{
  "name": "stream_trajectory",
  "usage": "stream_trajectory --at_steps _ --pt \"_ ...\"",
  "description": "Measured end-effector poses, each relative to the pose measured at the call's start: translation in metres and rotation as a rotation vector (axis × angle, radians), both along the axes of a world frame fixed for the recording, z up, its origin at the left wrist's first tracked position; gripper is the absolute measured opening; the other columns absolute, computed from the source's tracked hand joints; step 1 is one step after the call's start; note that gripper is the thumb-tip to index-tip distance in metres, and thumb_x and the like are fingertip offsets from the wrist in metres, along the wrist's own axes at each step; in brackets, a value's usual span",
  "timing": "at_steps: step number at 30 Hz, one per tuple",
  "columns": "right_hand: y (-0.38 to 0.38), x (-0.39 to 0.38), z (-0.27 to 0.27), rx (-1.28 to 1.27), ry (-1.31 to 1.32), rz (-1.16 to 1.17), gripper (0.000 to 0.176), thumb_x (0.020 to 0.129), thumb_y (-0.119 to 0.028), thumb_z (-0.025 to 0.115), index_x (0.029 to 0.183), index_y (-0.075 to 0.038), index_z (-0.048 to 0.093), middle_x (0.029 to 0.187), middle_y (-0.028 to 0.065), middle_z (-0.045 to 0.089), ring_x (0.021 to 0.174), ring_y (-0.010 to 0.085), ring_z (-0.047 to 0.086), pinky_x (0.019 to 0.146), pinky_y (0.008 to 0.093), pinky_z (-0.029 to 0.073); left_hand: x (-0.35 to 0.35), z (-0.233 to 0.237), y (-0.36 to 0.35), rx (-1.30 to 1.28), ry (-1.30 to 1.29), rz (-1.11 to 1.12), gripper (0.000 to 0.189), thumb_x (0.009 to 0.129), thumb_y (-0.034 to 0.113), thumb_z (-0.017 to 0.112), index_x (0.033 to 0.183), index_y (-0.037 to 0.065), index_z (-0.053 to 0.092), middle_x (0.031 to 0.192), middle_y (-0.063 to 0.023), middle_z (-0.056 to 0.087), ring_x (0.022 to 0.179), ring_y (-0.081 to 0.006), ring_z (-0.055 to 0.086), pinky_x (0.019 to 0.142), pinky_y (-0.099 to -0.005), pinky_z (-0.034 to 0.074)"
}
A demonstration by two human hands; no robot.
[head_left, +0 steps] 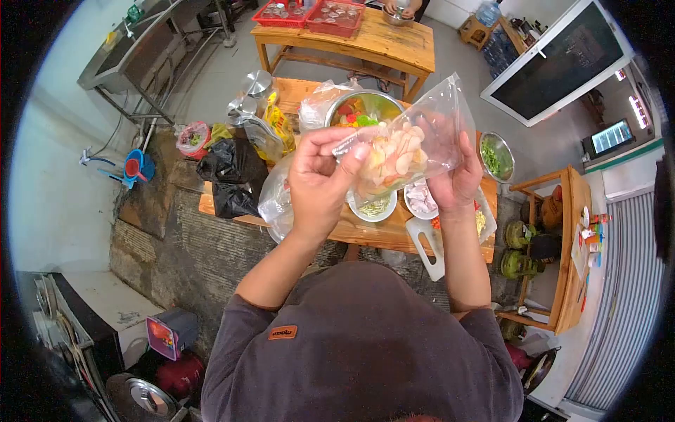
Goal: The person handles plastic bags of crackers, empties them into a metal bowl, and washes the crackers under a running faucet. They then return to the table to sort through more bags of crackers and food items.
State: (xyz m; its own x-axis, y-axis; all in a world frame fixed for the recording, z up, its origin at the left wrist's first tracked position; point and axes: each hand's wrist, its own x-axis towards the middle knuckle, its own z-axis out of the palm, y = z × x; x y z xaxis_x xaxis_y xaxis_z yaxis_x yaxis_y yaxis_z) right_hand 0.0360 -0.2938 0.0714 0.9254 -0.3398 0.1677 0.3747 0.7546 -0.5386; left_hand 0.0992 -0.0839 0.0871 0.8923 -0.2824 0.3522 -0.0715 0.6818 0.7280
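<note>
I hold up a clear plastic bag [415, 144] with pale and orange food pieces inside, above a wooden table [365, 232]. My left hand [320, 183] pinches the bag's near edge with fingertips closed on the plastic. My right hand [457, 179] supports the bag from behind, fingers wrapped on its far side. Below the bag sit a steel bowl [365, 107] of colourful cut vegetables, a small white bowl [373, 208] and another bowl [422, 200] with pale pieces.
Black bags [228, 165], a white cutting board [430, 246] and a steel bowl of greens [496, 156] lie on the table. A second wooden table [365, 42] with red trays [309, 14] stands beyond, where another person's hands [401, 8] work. A shelf [562, 253] stands right.
</note>
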Motion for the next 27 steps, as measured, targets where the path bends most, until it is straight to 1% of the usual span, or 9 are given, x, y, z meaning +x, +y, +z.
stream_trajectory --at_steps 5,7,9,12,14,18,21,24,27 --pt "0.017 0.000 0.010 -0.030 0.037 0.018 0.049 0.098 -0.026 0.058 0.143 -0.011 0.046 0.142 0.0142 0.053 0.133 0.0365 0.048 0.113 0.0521 0.038 0.015 0.020 0.008 -0.006 0.004 0.107 0.021 0.094 0.008 0.069 0.111 0.000 0.061 0.106 -0.0081 0.068 0.097 -0.0119 0.064 0.090 -0.0274 0.051" --pt "0.021 0.001 0.008 -0.022 0.049 0.033 0.050 0.099 -0.026 0.058 0.144 -0.010 0.045 0.141 0.0141 0.053 0.133 0.0358 0.049 0.113 0.0522 0.039 0.018 0.024 0.013 -0.030 0.032 0.115 0.022 0.095 0.008 0.068 0.112 -0.002 0.059 0.110 -0.0164 0.071 0.101 -0.0168 0.068 0.090 -0.0292 0.054" --pt "0.023 0.004 0.006 -0.016 0.060 0.048 0.050 0.099 -0.026 0.057 0.144 -0.010 0.044 0.141 0.0141 0.053 0.133 0.0352 0.049 0.112 0.0523 0.040 0.019 0.032 0.015 -0.061 0.014 0.138 0.018 0.096 0.010 0.066 0.110 -0.001 0.060 0.110 -0.0165 0.071 0.100 -0.0177 0.068 0.090 -0.0300 0.054" --pt "0.026 0.007 0.004 -0.039 0.015 0.122 0.047 0.102 -0.026 0.051 0.147 -0.013 0.044 0.144 0.0127 0.052 0.136 0.0326 0.046 0.116 0.0505 0.034 0.021 0.034 0.022 -0.119 0.066 0.081 0.015 0.098 0.011 0.064 0.108 0.001 0.060 0.110 -0.0176 0.071 0.100 -0.0189 0.068 0.090 -0.0318 0.055" --pt "0.033 0.010 0.009 -0.038 0.068 0.055 0.054 0.100 -0.027 0.056 0.148 -0.012 0.039 0.139 0.0154 0.053 0.132 0.0356 0.050 0.109 0.0520 0.044 0.024 0.035 0.024 -0.190 0.106 0.012 0.012 0.099 0.013 0.062 0.107 0.004 0.061 0.113 -0.0186 0.070 0.104 -0.0199 0.067 0.092 -0.0340 0.054" --pt "0.034 0.010 0.009 -0.057 0.062 0.049 0.054 0.101 -0.028 0.054 0.150 -0.013 0.036 0.141 0.0164 0.051 0.131 0.0361 0.050 0.107 0.0517 0.046 0.029 0.041 0.025 -0.188 0.148 0.019 0.009 0.099 0.012 0.061 0.104 0.005 0.063 0.114 -0.0180 0.069 0.106 -0.0200 0.066 0.093 -0.0346 0.054" --pt "0.033 0.008 0.006 -0.077 0.060 0.049 0.055 0.102 -0.028 0.053 0.151 -0.015 0.034 0.143 0.0169 0.049 0.131 0.0359 0.050 0.106 0.0511 0.047 0.034 0.037 0.027 -0.170 0.145 0.026 0.009 0.099 0.012 0.062 0.104 0.004 0.065 0.114 -0.0144 0.069 0.105 -0.0175 0.065 0.092 -0.0323 0.053" --pt "0.035 0.006 0.007 -0.092 0.052 0.033 0.055 0.103 -0.028 0.051 0.152 -0.016 0.032 0.145 0.0158 0.048 0.131 0.0353 0.050 0.106 0.0503 0.047 0.038 0.037 0.029 -0.113 0.213 0.030 0.014 0.098 0.013 0.064 0.107 0.003 0.068 0.112 -0.0109 0.070 0.102 -0.0147 0.066 0.090 -0.0298 0.053" --pt "0.034 0.006 0.007 -0.107 0.017 0.014 0.050 0.103 -0.026 0.050 0.151 -0.016 0.036 0.145 0.0143 0.049 0.133 0.0351 0.049 0.106 0.0503 0.047 0.040 0.044 0.028 -0.062 0.231 0.004 0.020 0.097 0.015 0.066 0.110 0.001 0.069 0.108 -0.0093 0.071 0.098 -0.0132 0.066 0.087 -0.0284 0.053"
